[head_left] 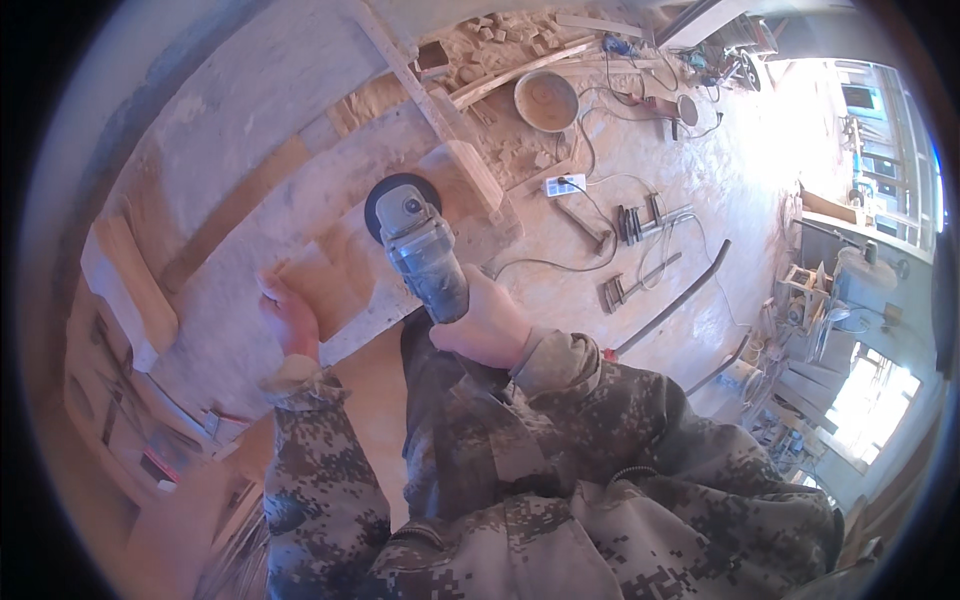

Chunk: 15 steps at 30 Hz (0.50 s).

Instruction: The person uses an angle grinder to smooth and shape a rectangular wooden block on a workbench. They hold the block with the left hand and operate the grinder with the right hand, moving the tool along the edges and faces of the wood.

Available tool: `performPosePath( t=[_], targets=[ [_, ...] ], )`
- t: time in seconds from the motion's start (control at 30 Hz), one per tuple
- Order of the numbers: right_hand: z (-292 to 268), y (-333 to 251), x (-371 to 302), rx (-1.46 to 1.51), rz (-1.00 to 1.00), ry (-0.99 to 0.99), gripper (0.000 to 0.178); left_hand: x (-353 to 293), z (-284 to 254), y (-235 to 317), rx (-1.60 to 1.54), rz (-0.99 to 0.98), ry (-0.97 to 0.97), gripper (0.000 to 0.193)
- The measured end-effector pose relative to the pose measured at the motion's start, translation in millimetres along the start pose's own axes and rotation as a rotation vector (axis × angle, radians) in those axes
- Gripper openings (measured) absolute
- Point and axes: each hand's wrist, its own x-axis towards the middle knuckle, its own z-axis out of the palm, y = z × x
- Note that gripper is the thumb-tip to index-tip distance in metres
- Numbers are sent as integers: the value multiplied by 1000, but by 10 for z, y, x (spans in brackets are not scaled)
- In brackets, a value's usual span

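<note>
An angle grinder (pixel 425 255) with a grey metal head is in my right hand (pixel 487 320), whose fingers wrap round its body. Its dark round disc (pixel 375 212) lies over a pale carved piece of wood (pixel 330 285); whether the disc touches it, I cannot tell. My left hand (pixel 290 315) grips the near left edge of that wood, with some fingers hidden. The wood rests on a dusty bench (pixel 225 275). From the grinder's side a cord (pixel 560 265) runs off to the right.
Another shaped wood block (pixel 130 285) lies at the left. Beyond the bench are a round basin (pixel 546 100), wood scraps (pixel 500 35) and a white power strip (pixel 565 185). Clamps (pixel 645 220) and a long dark bar (pixel 685 295) lie on the floor at the right.
</note>
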Motion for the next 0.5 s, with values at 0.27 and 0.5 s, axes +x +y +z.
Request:
performPosePath(
  t=[0.27, 0.5],
  targets=[
    [22, 10, 159, 18, -23, 7, 66, -57, -5, 134, 75, 48, -3, 68],
    [33, 95, 231, 10, -48, 42, 63, -504, -8, 283, 60, 130, 135, 53]
  ],
)
